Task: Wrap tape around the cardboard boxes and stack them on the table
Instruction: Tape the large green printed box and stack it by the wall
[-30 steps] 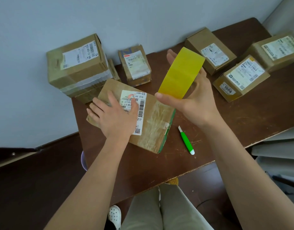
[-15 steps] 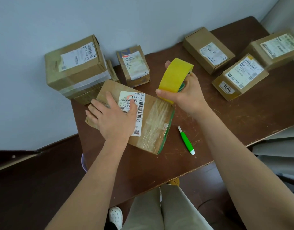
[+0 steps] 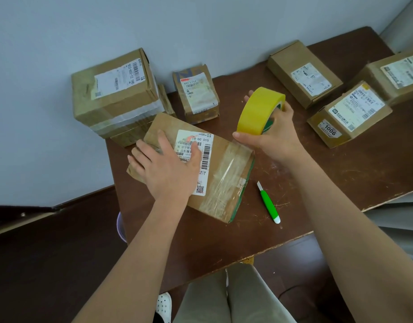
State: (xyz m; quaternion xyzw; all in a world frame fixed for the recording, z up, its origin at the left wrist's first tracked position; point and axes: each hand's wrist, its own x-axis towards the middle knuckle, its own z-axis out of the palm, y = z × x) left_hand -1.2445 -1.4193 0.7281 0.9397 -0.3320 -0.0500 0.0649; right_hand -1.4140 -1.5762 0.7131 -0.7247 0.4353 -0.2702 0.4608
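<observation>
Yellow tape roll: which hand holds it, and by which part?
The right hand grips the yellow tape roll with its thumb on the outer band and fingers at the core. The left hand only presses flat on the labelled cardboard box.

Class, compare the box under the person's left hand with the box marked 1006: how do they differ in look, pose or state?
The box under the left hand lies flat and broad; the box marked 1006 looks smaller and blockier.
The left hand presses the first; nothing touches the 1006 box.
Clear tape bands the first box's near end beside the tape roll; on the 1006 box I see none.
Both are brown cardboard with white shipping labels, on the table.
</observation>
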